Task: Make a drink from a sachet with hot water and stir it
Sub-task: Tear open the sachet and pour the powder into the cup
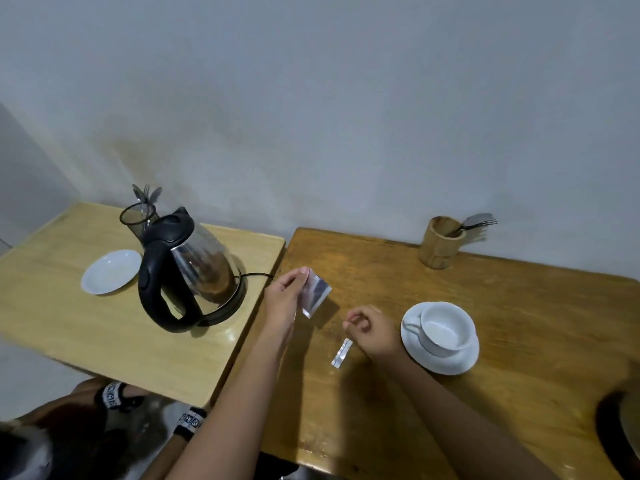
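My left hand (284, 299) holds a silvery sachet (316, 293) by its upper edge above the brown table (381, 410). My right hand (372, 332) hovers just to the right with fingers curled and nothing visible in them. A torn-off foil strip (341, 353) lies on the table right below that hand. To the right, a white cup (443, 329) stands empty on a white saucer (450, 365). A glass electric kettle (188, 268) with a black handle sits on its base on the lighter table (69, 323) at the left.
A white dish (110, 271) lies left of the kettle, and a dark holder with cutlery (138, 211) stands behind it. A wooden cup with forks (441, 242) stands at the back of the brown table. Sandalled feet (117, 396) show below the left table.
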The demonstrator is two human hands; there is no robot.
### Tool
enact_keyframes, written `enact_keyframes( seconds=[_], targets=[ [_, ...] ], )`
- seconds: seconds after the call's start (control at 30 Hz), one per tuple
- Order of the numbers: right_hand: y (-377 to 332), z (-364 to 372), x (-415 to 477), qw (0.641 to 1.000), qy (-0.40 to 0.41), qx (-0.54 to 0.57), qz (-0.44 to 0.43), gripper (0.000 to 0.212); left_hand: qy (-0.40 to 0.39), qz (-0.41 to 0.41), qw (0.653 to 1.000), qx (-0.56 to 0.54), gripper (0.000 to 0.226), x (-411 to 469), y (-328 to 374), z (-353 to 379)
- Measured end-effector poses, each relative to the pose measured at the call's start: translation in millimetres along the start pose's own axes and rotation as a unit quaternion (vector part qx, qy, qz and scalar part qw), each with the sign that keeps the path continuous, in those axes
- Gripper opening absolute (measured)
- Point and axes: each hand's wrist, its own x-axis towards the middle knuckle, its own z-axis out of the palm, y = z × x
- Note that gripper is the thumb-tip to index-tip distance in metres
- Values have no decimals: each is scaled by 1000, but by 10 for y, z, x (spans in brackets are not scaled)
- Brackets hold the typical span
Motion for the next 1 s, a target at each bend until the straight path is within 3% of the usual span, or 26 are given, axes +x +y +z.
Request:
enact_keyframes(
  seconds=[0.13,0.23,0.43,0.77,1.0],
  targets=[
    [-305,-263,-96,993,-14,114,-13,17,-37,7,999,-3,28,-29,110,506],
    [-412,-507,-159,987,26,153,-32,15,-62,10,998,-27,34,-89,153,902],
    [-286,-1009,-256,970,165,171,-46,5,-123,5,991,-44,11,-255,151,1466],
    [217,-1608,-316,896,270,347,64,6,-243,31,962,122,7,-294,-65,1982],
    [413,-1978,-293,958,193,194,82,7,-328,122,890,293,53,-168,-161,2222]
  ],
)
